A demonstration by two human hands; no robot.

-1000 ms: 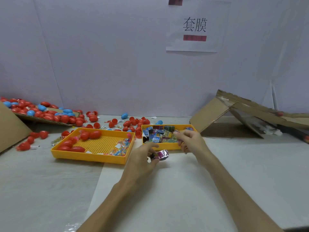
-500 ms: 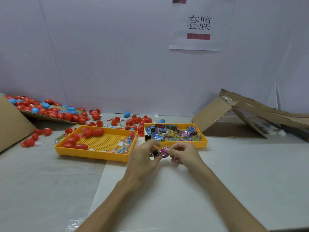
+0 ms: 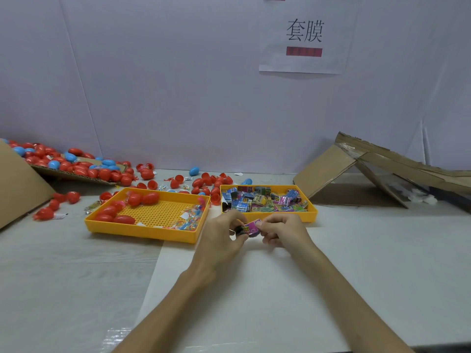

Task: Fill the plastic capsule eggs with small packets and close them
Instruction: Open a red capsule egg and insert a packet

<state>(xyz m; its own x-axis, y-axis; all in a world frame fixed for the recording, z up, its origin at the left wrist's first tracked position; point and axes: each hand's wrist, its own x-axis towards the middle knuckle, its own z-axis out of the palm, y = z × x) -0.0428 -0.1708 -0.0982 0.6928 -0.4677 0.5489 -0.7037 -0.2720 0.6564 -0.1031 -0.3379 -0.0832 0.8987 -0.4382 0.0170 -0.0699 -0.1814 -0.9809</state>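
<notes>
A white paper sheet [image 3: 304, 34] taped to the wall reads "套膜" in black, with a dark red bar under the characters; the bar carries nothing I can read. The print on the packets is too small to make out.

Over the white table [image 3: 382, 250], just in front of the right yellow tray [image 3: 309, 215], both hands meet. The left hand [image 3: 221, 240] and the right hand [image 3: 283, 230] each have fingers curled in, pinching a pink packet [image 3: 251, 226] between them. A small dark piece sits against the left fingertips; I cannot tell what it is.

A second ago the right hand was up in the right tray among the loose packets [image 3: 265, 200] while the left held the item alone. It has since come back to join the left, and the tray's contents now show in full.

The left yellow tray [image 3: 142, 231] holds red capsule eggs [image 3: 135, 198] and some clear wrappers. More red and blue eggs lie spilled from a cardboard box [image 3: 76, 174] at far left.
</notes>
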